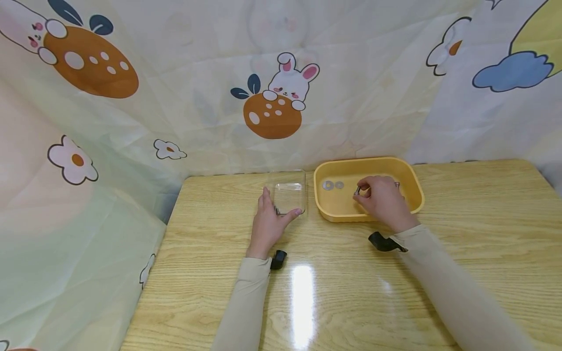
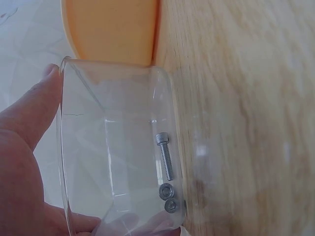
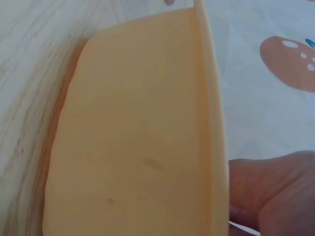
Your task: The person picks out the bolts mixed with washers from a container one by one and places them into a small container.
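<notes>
My left hand [image 1: 267, 228] grips a clear plastic box [image 1: 290, 197], fingers along its left side and thumb at the near right corner. Through the box wall in the left wrist view, a silver socket head screw [image 2: 165, 156] lies beside two more small metal pieces seen end-on. Over the yellow tray [image 1: 347, 218], my right hand [image 1: 386, 202] pinches a small metal screw [image 1: 357, 190] between thumb and fingertips. Two flat washers, a larger washer [image 1: 328, 185] and a smaller washer [image 1: 339, 185], lie on the tray floor. The tray wall hides most of the right hand in the right wrist view.
Box and tray stand side by side near the back edge of the wooden table [image 1: 210, 243]. A cloth curtain [image 1: 210, 97] printed with rabbits hangs right behind them. Another metal piece [image 1: 397, 185] shows behind the right hand in the tray.
</notes>
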`<state>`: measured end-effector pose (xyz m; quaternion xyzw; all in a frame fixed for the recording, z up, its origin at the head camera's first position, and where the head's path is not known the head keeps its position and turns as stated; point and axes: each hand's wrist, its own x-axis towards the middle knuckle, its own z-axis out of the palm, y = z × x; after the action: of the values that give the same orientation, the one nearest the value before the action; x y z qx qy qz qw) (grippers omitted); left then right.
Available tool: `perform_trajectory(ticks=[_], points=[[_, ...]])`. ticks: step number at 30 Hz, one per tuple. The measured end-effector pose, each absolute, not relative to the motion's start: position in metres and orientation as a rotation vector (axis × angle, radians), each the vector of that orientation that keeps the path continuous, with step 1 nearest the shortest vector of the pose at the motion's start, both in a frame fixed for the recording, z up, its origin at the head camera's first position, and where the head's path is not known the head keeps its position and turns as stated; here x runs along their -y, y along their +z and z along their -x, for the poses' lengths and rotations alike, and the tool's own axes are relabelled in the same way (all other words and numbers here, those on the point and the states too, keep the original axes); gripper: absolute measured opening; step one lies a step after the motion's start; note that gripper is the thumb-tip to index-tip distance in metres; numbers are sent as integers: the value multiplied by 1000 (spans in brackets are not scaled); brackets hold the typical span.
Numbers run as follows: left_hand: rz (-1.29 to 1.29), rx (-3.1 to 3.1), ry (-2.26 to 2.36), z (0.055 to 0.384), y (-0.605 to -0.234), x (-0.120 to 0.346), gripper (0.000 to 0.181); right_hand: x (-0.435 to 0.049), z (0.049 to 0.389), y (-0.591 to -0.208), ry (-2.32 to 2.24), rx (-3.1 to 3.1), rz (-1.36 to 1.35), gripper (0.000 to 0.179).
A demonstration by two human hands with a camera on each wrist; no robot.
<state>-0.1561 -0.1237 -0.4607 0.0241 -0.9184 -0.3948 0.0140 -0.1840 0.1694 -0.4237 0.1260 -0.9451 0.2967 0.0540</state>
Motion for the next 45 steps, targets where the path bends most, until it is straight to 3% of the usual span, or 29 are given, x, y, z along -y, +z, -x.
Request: perform_trajectory(ticks=[45], points=[[-91, 2859, -1240, 158, -462, 124, 120, -110, 176, -426, 1058, 2746, -479, 34]])
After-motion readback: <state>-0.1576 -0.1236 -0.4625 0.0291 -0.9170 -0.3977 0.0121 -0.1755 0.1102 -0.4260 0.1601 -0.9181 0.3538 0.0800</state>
